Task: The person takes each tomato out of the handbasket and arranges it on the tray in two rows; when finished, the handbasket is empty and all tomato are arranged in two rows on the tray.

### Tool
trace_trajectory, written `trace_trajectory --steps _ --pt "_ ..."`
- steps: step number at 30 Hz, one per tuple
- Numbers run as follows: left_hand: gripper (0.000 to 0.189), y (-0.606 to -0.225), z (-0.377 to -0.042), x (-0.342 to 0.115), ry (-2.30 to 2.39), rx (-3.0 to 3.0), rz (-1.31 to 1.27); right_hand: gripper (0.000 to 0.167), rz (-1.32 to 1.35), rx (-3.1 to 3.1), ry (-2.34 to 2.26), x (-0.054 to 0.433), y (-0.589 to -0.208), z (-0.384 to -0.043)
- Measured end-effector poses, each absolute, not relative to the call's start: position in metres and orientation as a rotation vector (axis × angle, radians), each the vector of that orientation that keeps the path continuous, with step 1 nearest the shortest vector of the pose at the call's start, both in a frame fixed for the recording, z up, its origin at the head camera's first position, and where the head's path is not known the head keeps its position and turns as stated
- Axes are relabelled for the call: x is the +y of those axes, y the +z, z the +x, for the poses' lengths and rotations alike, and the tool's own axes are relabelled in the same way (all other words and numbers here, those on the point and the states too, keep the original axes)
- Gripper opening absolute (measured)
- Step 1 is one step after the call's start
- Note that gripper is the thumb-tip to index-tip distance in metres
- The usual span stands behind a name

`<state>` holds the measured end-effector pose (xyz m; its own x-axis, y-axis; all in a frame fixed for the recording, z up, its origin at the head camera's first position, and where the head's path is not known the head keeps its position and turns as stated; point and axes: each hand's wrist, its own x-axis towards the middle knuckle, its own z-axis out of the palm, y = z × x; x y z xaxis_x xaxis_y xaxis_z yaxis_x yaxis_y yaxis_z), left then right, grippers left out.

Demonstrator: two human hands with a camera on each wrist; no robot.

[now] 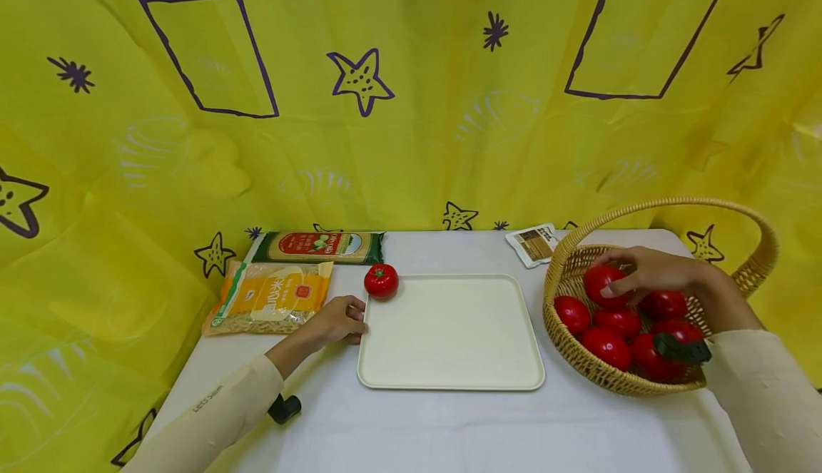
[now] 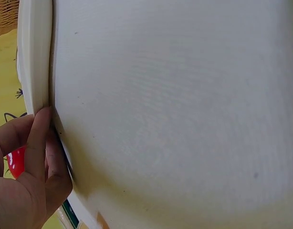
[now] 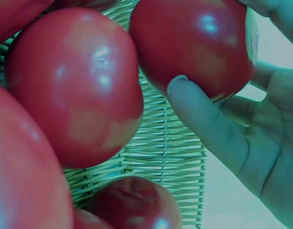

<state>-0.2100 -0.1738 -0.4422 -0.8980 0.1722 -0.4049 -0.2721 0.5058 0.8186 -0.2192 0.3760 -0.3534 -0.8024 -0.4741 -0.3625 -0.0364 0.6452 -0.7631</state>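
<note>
With curled fingers and thumb, my right hand (image 1: 632, 271) grips a red tomato (image 1: 604, 285) at the top of the wicker basket (image 1: 581, 364). Several more tomatoes (image 1: 606, 348) lie beneath and around it in the basket. The right wrist view shows the held tomato (image 3: 194, 45) between thumb and fingers, beside another tomato (image 3: 75, 86). At the left edge of the cream tray (image 1: 449, 334), my left hand (image 1: 340, 319) pinches the rim (image 2: 37, 57). One tomato with a green top (image 1: 382, 282) sits at the tray's far left corner.
Left of the tray lie an orange-and-clear food bag (image 1: 270, 298) and a green-and-gold packet (image 1: 321, 246). A small white-and-brown sachet (image 1: 534, 245) is behind, near the basket. The basket's tall handle (image 1: 668, 203) arches over the right hand. A yellow curtain (image 1: 411, 159) hangs behind the table.
</note>
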Motion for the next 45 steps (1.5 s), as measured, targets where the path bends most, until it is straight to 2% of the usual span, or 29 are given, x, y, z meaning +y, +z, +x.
trace_trajectory --steps 26,38,45 --pt "0.04 -0.442 -0.209 -0.174 1.361 2.325 -0.102 0.058 -0.495 2.185 -1.117 0.362 -0.341 -0.193" --pt "0.04 -0.441 -0.209 -0.173 1.311 2.344 -0.099 0.046 -0.591 2.115 -1.154 0.352 -0.34 -0.185" --pt "0.04 -0.439 -0.209 -0.174 1.299 2.346 -0.105 0.053 -0.671 2.095 -1.124 0.339 -0.337 -0.183"
